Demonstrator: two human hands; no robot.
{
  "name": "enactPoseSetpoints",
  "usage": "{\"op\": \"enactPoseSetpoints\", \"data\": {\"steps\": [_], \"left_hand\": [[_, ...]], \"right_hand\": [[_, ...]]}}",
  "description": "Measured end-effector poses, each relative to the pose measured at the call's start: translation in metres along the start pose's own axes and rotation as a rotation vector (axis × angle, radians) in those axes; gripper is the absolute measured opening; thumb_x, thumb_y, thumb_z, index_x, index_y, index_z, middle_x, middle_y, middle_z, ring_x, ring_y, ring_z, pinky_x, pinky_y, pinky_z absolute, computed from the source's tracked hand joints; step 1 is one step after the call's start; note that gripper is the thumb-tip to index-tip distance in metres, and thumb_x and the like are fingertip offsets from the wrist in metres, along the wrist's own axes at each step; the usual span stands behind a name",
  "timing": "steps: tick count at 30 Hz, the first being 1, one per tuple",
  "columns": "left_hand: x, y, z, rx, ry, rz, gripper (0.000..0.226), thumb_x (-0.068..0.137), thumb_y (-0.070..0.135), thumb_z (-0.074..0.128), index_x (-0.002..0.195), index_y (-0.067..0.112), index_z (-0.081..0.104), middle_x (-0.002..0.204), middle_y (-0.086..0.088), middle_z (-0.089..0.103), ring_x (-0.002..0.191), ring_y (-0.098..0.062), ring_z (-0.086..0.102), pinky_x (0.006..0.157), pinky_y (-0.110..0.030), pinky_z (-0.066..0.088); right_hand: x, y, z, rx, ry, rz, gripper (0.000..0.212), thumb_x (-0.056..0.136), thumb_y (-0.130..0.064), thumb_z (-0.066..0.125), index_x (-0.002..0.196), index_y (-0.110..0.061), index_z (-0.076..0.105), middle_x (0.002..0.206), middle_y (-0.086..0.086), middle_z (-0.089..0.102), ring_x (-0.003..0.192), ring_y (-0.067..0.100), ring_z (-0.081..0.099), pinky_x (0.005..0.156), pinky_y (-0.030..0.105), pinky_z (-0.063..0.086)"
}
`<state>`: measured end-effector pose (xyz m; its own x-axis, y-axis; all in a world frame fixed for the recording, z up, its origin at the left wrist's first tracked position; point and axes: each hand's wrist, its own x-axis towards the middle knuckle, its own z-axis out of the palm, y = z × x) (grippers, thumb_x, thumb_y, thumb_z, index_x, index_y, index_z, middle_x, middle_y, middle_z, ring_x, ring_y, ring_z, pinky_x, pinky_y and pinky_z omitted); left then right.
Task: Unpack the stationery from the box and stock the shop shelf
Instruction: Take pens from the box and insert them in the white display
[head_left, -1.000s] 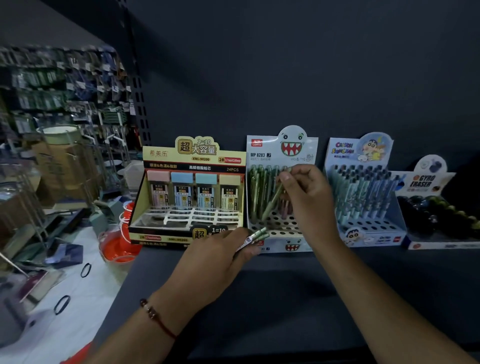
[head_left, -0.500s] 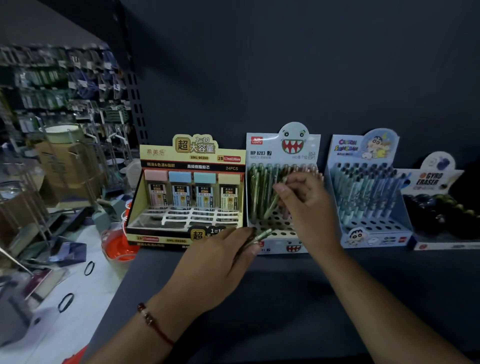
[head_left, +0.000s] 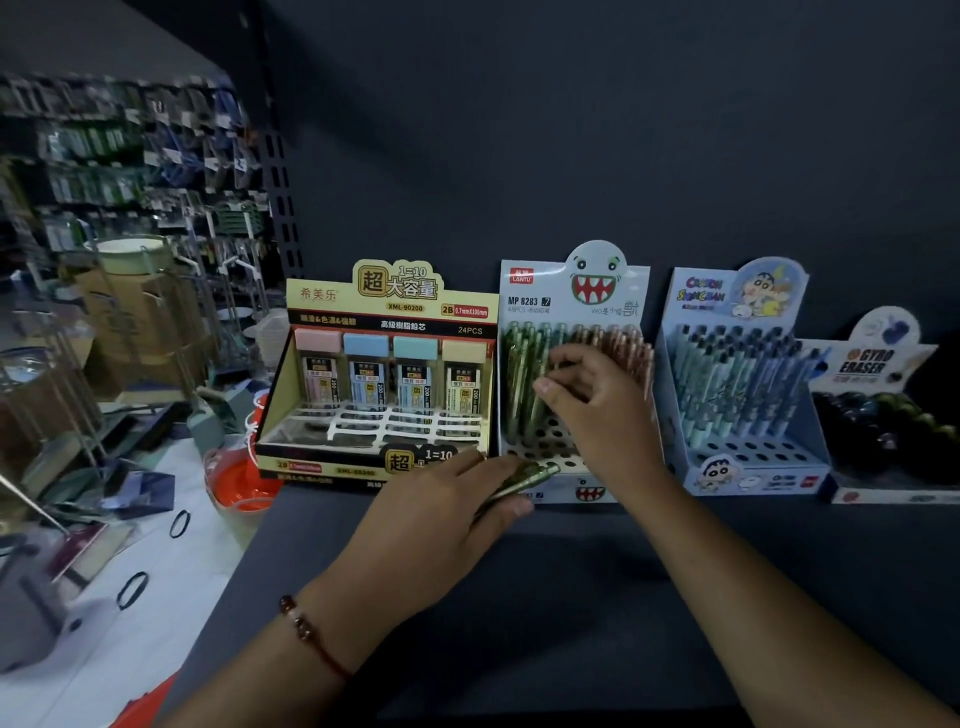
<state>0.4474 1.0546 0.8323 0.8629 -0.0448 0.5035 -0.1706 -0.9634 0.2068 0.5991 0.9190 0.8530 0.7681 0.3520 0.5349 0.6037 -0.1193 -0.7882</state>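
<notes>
A light-blue display box with a monster face stands on the dark shelf. Green and pink mechanical pencils stand in its back rows, and the front holes are bare. My right hand reaches into the box, its thumb and fingers pinched on a green pencil that stands among the green ones. My left hand rests on the shelf just in front of the box and grips a small bundle of green pencils, their tips pointing right.
A yellow lead-refill box stands left of the monster box. A cartoon pen box and a gyro eraser box stand to the right. Left of the shelf are a red container and a white surface with black rubber bands.
My right hand has moved down and slightly left, lowering the green pencil from a slant into the box. My left hand has stayed in place with its bundle.
</notes>
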Motion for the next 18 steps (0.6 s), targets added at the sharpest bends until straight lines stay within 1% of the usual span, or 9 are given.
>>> {"op": "enactPoseSetpoints", "data": {"steps": [3,5,7,8,10,13,15,17,18], "left_hand": [[0.001,-0.001,0.001,0.009,0.0,0.002,0.052,0.096,0.06,0.03,0.133,0.032,0.054,0.107,0.011,0.065,0.085,-0.012,0.064,0.065,-0.025,0.048],[0.001,-0.001,0.001,0.003,-0.01,-0.003,0.054,0.096,0.062,0.028,0.135,0.033,0.052,0.11,0.011,0.064,0.088,-0.012,0.064,0.067,-0.025,0.048],[0.0,-0.001,0.002,-0.001,-0.009,-0.004,0.055,0.095,0.063,0.028,0.136,0.034,0.053,0.113,0.01,0.065,0.091,-0.013,0.064,0.069,-0.027,0.05],[0.0,-0.001,0.002,-0.006,-0.011,-0.008,0.056,0.095,0.063,0.028,0.135,0.033,0.053,0.114,0.01,0.065,0.092,-0.013,0.064,0.069,-0.028,0.051],[0.0,-0.001,0.002,-0.018,-0.017,-0.02,0.057,0.094,0.063,0.028,0.136,0.033,0.052,0.112,0.011,0.064,0.09,-0.012,0.063,0.069,-0.027,0.051],[0.0,-0.003,0.001,-0.033,0.013,-0.019,0.051,0.096,0.06,0.032,0.135,0.034,0.053,0.11,0.013,0.064,0.087,-0.009,0.063,0.066,-0.026,0.051],[0.0,-0.004,-0.001,-0.056,0.05,-0.033,0.049,0.097,0.059,0.033,0.133,0.034,0.053,0.112,0.014,0.064,0.088,-0.008,0.062,0.067,-0.027,0.052],[-0.001,-0.005,-0.003,-0.083,0.091,-0.05,0.05,0.097,0.059,0.033,0.132,0.032,0.055,0.112,0.013,0.064,0.089,-0.008,0.061,0.068,-0.027,0.052],[-0.001,-0.005,-0.003,-0.099,0.112,-0.058,0.05,0.097,0.058,0.034,0.131,0.03,0.056,0.112,0.013,0.064,0.088,-0.008,0.061,0.067,-0.026,0.052]], "right_hand": [[0.0,-0.001,0.001,-0.046,-0.017,0.014,0.018,0.092,-0.027,0.068,0.109,-0.027,0.062,0.093,-0.012,0.066,0.083,-0.002,0.062,0.059,0.006,0.045],[-0.001,-0.001,0.001,-0.042,-0.012,0.026,0.017,0.092,-0.027,0.068,0.107,-0.028,0.061,0.094,-0.012,0.066,0.083,-0.001,0.062,0.059,0.005,0.044],[-0.002,0.0,0.001,-0.04,-0.005,0.037,0.017,0.092,-0.028,0.067,0.108,-0.029,0.061,0.093,-0.013,0.066,0.083,-0.003,0.062,0.062,0.007,0.045],[-0.003,0.0,0.002,-0.035,-0.004,0.04,0.018,0.092,-0.028,0.067,0.109,-0.029,0.06,0.093,-0.013,0.066,0.084,-0.003,0.063,0.066,0.011,0.047],[-0.004,0.001,0.003,-0.024,-0.003,0.042,0.023,0.092,-0.028,0.067,0.113,-0.031,0.06,0.093,-0.013,0.066,0.085,0.0,0.064,0.074,0.024,0.052],[-0.006,-0.002,-0.001,0.012,0.003,0.068,0.031,0.092,-0.031,0.066,0.119,-0.041,0.054,0.095,-0.013,0.063,0.082,0.011,0.066,0.072,0.032,0.054],[-0.008,-0.008,-0.005,0.083,0.038,0.106,0.025,0.092,-0.032,0.064,0.111,-0.046,0.056,0.097,-0.014,0.064,0.082,0.013,0.068,0.071,0.036,0.057],[-0.015,-0.015,-0.01,0.168,0.023,0.148,0.02,0.094,-0.022,0.062,0.103,-0.039,0.064,0.097,-0.009,0.067,0.083,0.014,0.068,0.069,0.03,0.056],[-0.021,-0.018,-0.012,0.199,-0.02,0.168,0.022,0.094,-0.015,0.061,0.101,-0.035,0.067,0.097,-0.004,0.068,0.084,0.015,0.068,0.068,0.027,0.055]]}}
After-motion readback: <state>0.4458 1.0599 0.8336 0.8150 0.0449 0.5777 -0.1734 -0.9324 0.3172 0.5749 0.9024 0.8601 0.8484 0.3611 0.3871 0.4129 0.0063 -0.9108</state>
